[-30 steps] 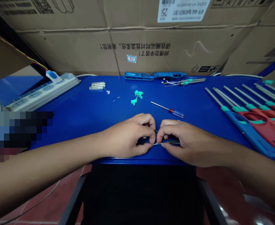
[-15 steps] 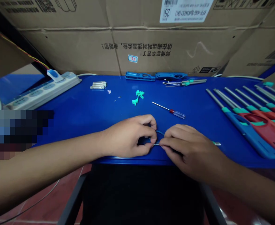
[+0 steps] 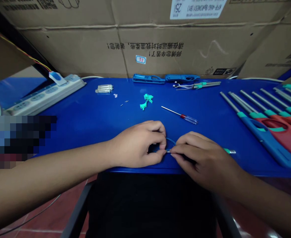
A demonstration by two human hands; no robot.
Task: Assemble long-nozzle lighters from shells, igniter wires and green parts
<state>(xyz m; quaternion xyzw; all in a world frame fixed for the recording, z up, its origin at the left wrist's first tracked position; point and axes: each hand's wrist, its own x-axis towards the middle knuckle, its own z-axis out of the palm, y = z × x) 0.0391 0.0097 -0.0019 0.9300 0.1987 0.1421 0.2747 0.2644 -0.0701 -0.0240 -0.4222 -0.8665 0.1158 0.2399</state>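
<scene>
Near the front edge of the blue table, my left hand point(image 3: 142, 143) and my right hand point(image 3: 201, 153) face each other with fingertips almost touching. Each pinches a thin wire point(image 3: 168, 151); a blue curved part point(image 3: 170, 140) shows between them, mostly hidden by the fingers. A green piece with a metal tip point(image 3: 229, 151) sticks out beyond my right hand. Ahead lie a screwdriver point(image 3: 188, 119) with a clear handle, green plastic pieces point(image 3: 146, 100) and tiny metal pins point(image 3: 125, 102).
Blue casing halves point(image 3: 149, 79), metal rods with wires point(image 3: 206, 85) and clear cylinders point(image 3: 104, 88) lie at the back. Several long lighters point(image 3: 269, 140) fill the right side. A power strip point(image 3: 45, 96) stands at the left, a cardboard box point(image 3: 86, 49) behind.
The view has shifted slightly. My right hand has moved a little to the right, and the fingertips of both hands are slightly farther apart along the thin wire.
</scene>
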